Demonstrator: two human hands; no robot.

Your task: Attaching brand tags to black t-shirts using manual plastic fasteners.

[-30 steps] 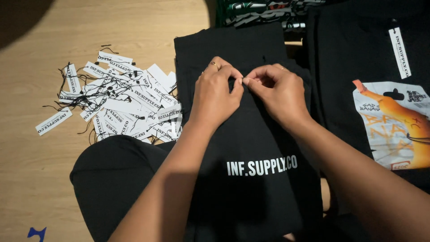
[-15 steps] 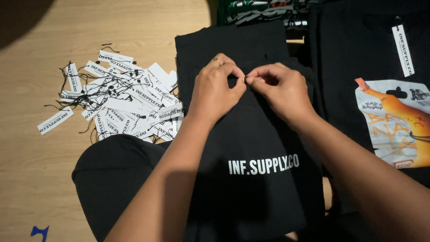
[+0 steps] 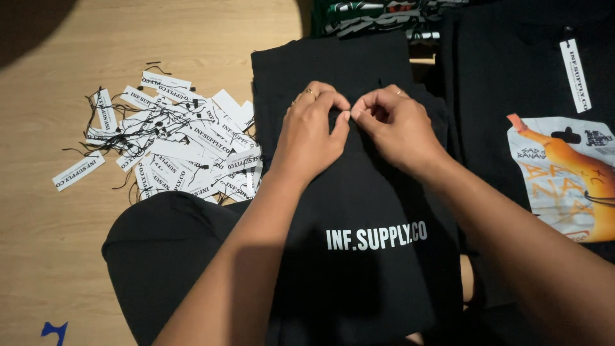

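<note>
Pale wooden floor (image 3: 38, 269) below, seen from overhead, with black fabric over a lap at the near edge. Folded black garment (image 3: 359, 192) lying lengthwise on that lap, white lettering across its lower part; soft, light, limp cloth by the look of it, likely to sag and crease unless lifted by a folded edge or with flat palms underneath. Left hand (image 3: 311, 131) and right hand (image 3: 400, 128) side by side on the upper half of the garment, fingertips nearly touching, each pinching something tiny at the cloth; too small to tell whether thread or fabric, probably delicate and needing a fingertip grip. Loose heap of white paper tags with black strings (image 3: 173, 150) just left of the garment, light and easily scattered or tangled. Black shirt with a yellow and orange print (image 3: 564, 179) to the right, with a white hang tag (image 3: 574, 74) higher up. Farther off, green striped fabric (image 3: 378, 16) beyond the garment's top edge. Nothing between hands and cloth.
</note>
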